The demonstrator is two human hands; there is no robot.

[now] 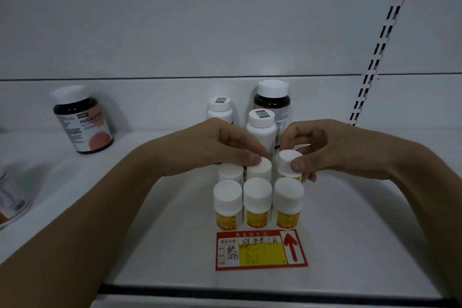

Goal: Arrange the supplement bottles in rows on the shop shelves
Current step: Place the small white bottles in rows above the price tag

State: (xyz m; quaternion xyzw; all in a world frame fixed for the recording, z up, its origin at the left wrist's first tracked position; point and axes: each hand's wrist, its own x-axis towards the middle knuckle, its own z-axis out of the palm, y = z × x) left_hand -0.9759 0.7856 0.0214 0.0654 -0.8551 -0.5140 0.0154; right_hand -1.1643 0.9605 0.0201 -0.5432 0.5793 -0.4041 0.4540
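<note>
From my head view, six small yellow-label bottles (257, 201) stand in two rows of three on the white shelf (362, 232), just behind a red price tag (261, 250) at 6 o'clock. My left hand (212, 147) pinches the cap of the back middle bottle (260, 169); my right hand (332, 149) has its fingers curled round the back right bottle (287, 160). Two plain white bottles (261, 127) and a dark jar (272, 100) stand behind at 12 o'clock. Another dark jar (82, 120) leans at 10 o'clock.
</note>
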